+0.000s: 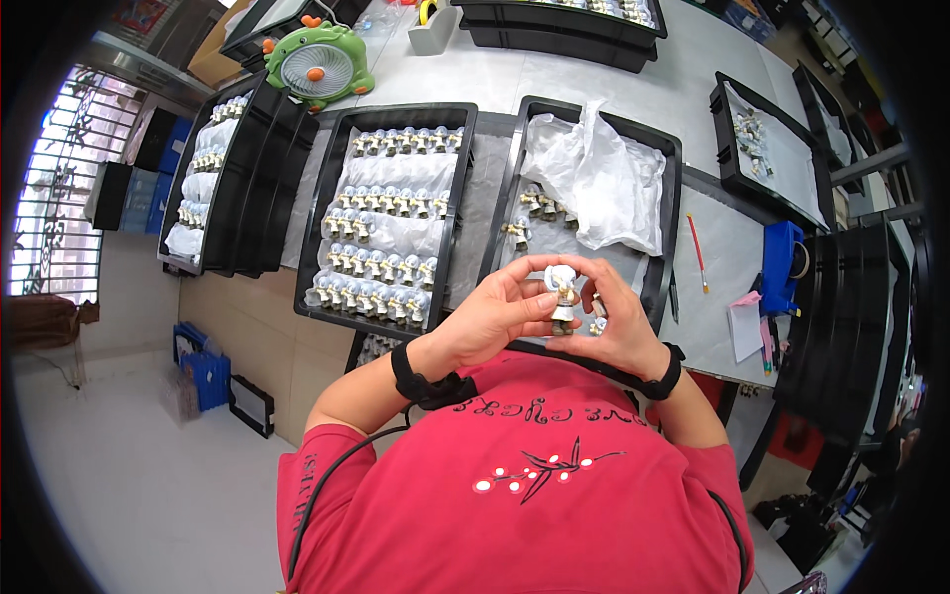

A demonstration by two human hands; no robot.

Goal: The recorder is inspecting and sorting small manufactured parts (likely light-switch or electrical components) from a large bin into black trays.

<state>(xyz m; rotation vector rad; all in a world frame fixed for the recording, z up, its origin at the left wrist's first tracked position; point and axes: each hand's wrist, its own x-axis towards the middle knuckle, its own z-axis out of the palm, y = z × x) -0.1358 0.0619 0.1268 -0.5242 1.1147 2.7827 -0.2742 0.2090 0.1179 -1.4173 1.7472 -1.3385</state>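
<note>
Above the near edge of a paper-lined black tray (673,198), I hold a small figurine (562,299) upright, with a white head, pale body and dark base. My left hand (500,312) grips it from the left, thumb against its side. Curled around its right side is my right hand (625,322), with the thumb near the base. Part of another figurine (599,324) shows by the right palm; whether it is held or lies in the tray I cannot tell. Several figurines (542,205) lie in the tray beside crumpled white sheeting (594,178).
Left of it, another black tray (467,148) holds rows of figurines. Stacked trays (267,178) stand farther left, near a green fan (319,64). A red brush (697,252), blue tape dispenser (782,267) and white pad (745,327) are at the right.
</note>
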